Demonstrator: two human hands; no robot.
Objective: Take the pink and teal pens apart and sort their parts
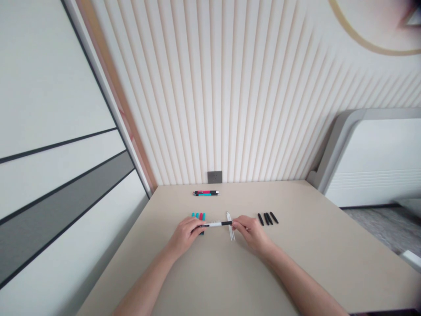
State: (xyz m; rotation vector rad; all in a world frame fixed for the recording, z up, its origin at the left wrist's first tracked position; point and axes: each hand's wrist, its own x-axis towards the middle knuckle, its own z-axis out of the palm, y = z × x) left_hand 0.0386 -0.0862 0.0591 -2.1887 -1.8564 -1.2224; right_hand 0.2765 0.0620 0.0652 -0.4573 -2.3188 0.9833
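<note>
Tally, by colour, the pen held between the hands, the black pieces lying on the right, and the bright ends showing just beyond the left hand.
White-and-black pen: 1
Black pieces: 4
Turquoise ends: 3
Red end: 1
Total: 9

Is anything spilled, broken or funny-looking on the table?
Nothing spilled or broken stands out. The black pieces look slightly askew: they lie slanted with uneven gaps, right of the right hand. The pen between it and the left hand looks straight.
</note>
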